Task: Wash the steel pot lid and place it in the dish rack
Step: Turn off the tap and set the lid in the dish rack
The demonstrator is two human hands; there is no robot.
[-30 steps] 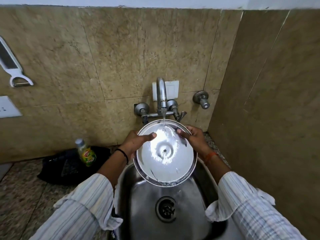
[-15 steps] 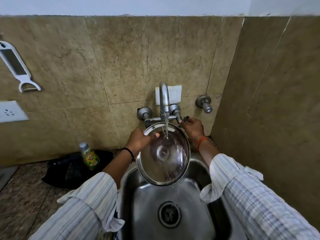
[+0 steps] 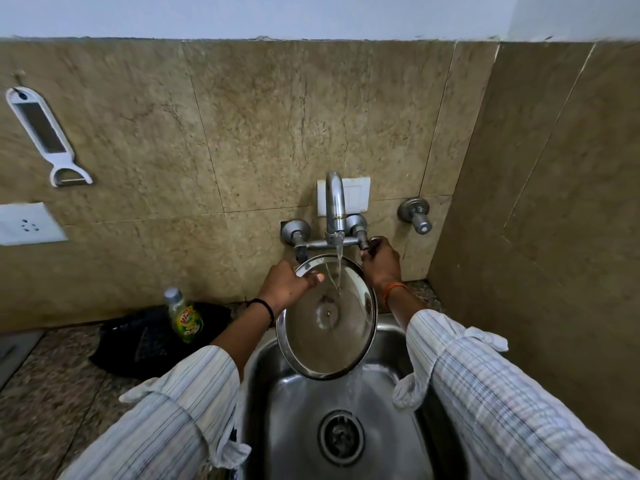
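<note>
Peeler (image 3: 48, 136) hangs on the wall far left, socket (image 3: 29, 223) below it. Soap bottle (image 3: 185, 317) stands on the counter against a black bag (image 3: 156, 337), within reach of the sink. Left hand (image 3: 289, 285) grips the steel pot lid (image 3: 327, 318) at its upper-left rim, thumb over the edge, tilting it over the sink (image 3: 346, 427) so the stream from the faucet (image 3: 334, 206) sheets off the lower edge toward the drain. Right hand (image 3: 381, 259) is off the lid, fingers curled round the right tap handle (image 3: 367, 244), probably to cut the water. Rinse looks near done. Dish rack not in view.
</note>
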